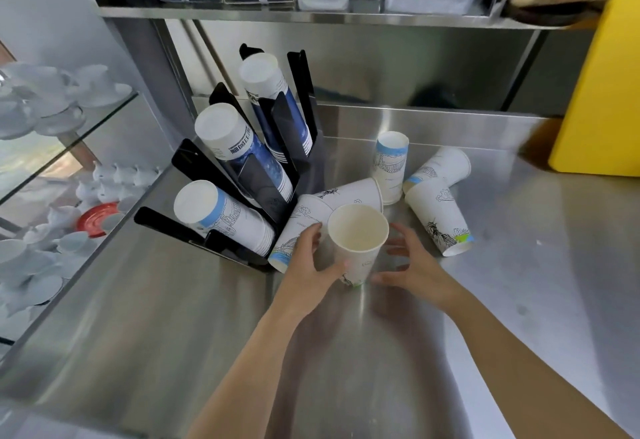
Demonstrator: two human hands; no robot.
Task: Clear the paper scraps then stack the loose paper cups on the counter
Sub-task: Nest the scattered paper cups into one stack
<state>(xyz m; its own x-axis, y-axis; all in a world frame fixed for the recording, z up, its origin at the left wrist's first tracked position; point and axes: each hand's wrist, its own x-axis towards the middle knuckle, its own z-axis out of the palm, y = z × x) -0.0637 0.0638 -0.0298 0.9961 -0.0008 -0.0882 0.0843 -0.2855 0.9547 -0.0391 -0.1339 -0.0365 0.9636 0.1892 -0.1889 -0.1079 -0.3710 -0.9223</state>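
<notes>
Forearms reach in from the near edge of the steel worktop (363,352). Left hand (313,265) wraps the lower wall of an upright cup (356,241), thumb across its front, grip closed on it. Right hand (415,265) sits just beside the same cup, fingers spread, not clearly touching. Cup stands mouth up, long axis vertical, between the two hands.

Just behind it, two cups lie on their sides: one (298,230) under the left fingers, one (349,192) beyond the upright rim. To the right, a tipped cup (440,220) lies well clear of the right hand, mouth toward the near edge; right hand is the nearer. Further back, an inverted cup (389,164) and another leaning cup (440,170).

Likely next: feed a loose cup into the upright one. No scraps visible, bar a tiny white fleck (538,241).

Left: black slanted cup rack (194,164) crowds the lying cups. Far right: yellow bin (602,85).
</notes>
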